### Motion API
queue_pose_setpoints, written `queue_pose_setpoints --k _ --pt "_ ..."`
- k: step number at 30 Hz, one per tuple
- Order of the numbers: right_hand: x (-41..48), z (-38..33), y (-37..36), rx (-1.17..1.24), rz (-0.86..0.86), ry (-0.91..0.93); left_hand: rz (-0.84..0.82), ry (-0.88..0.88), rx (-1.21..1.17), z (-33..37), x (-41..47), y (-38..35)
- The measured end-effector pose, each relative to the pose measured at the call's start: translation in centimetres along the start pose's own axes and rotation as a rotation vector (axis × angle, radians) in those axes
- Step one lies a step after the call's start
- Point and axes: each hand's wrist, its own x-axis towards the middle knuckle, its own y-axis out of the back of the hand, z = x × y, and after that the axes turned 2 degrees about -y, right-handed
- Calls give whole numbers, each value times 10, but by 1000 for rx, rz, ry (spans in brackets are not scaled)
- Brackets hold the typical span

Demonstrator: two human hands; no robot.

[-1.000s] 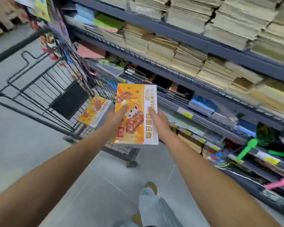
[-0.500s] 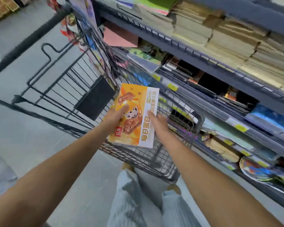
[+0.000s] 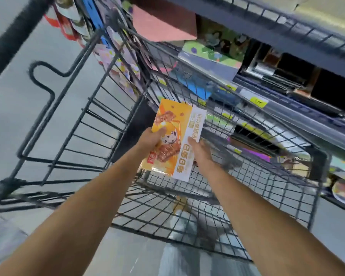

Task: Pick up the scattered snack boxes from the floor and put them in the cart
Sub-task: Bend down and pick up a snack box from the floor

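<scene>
Head camera: an orange and white snack box (image 3: 177, 124) is held between both hands, above the wire basket of the shopping cart (image 3: 267, 172) and near its far end. It has not yet been set down. The box is gripped by the left hand (image 3: 150, 140), with the thumb pressed on the printed front; the fingers behind it are hidden. The white right edge is touched by the right hand (image 3: 200, 152), whose fingers appear fairly straight and support the box more than they clamp it. How firmly it is held there cannot be told.

Several faults can be expected from here. If the box is released from this height, it may be dented on the wire floor, or bounced onto an edge and left leaning on the mesh. Since the right side is only lightly supported, the box could be tipped to the right when the left thumb is lifted. Just beyond the box stands a black panel (image 3: 139, 126) on the folding seat frame; a corner could be caught on it if the box is pushed too far. The store shelving (image 3: 287, 108) runs close along the right of the cart, so goods there could be brushed by the right arm.
</scene>
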Motion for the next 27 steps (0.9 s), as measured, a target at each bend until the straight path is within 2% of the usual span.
queue_pose_setpoints --k 6,10,13,20,24,27 --pt "38 7 -23 63 71 -36 48 -5 92 -11 53 0" --pt "51 13 -25 96 134 -76 72 -87 193 -14 58 -9" --pt "54 20 -24 66 156 -40 134 -136 238 -12 59 -17" --pt "57 12 -25 49 89 -40 204 -225 311 -10 64 -19" --pt "50 10 -16 92 6 -72 232 -259 267 -16 61 -27" --pt "40 6 -4 118 40 -65 252 -240 241 -16 53 -35"
